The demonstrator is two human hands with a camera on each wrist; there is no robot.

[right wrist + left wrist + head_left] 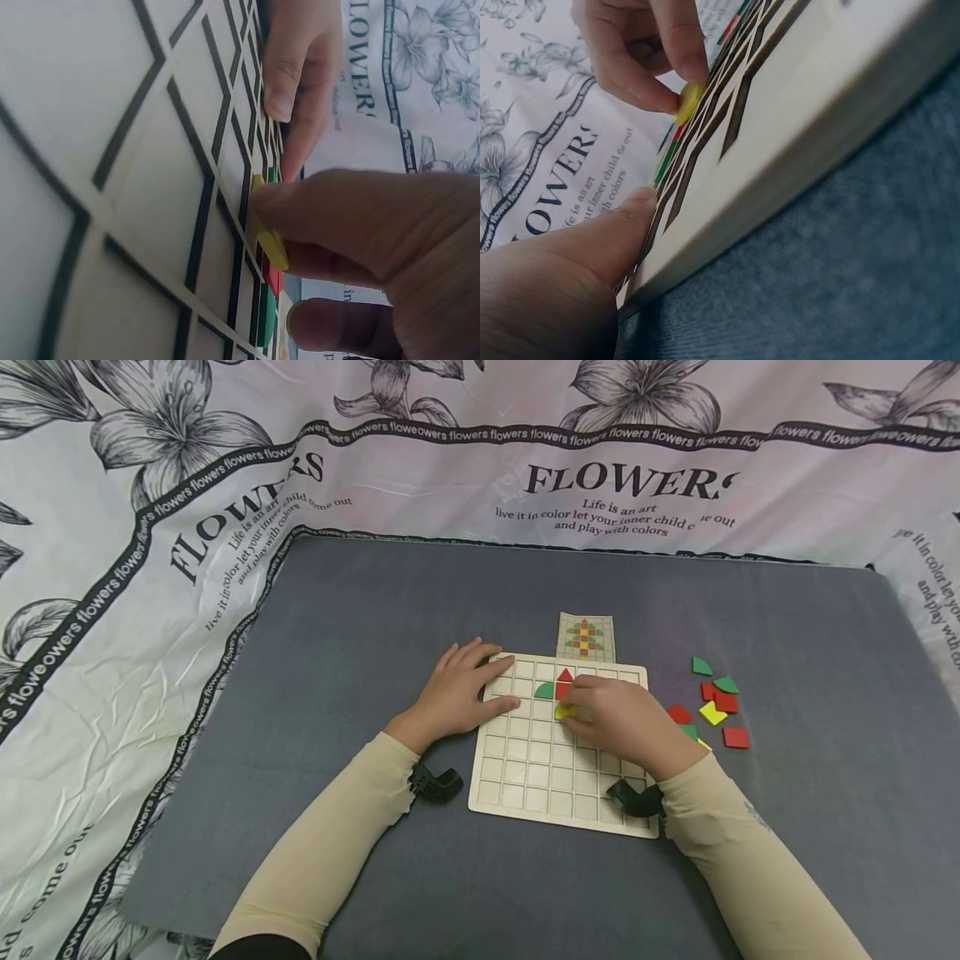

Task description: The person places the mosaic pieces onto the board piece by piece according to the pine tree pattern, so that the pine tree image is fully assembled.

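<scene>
A light wooden grid board (pixel 536 774) lies on the grey table. My right hand (pixel 618 714) pinches a yellow tile (pixel 690 103) between thumb and finger, low over a cell just below a red square tile (pixel 562 691). Above that red square is a red triangle tile (pixel 566 675), with a green quarter-round tile (pixel 545 690) on its left. In the right wrist view another green tile (pixel 266 319) shows past the red one, hidden by the hand in the head view. My left hand (pixel 459 689) rests at the board's upper left edge, thumb and fingers extended.
A small pattern card (pixel 585 643) with a coloured figure lies behind the board. To its right are loose red (pixel 736 738), green (pixel 701 666) and yellow (pixel 712 713) tiles, some overlapping. A flower-print cloth (pixel 420 485) hangs beyond the table's far edge.
</scene>
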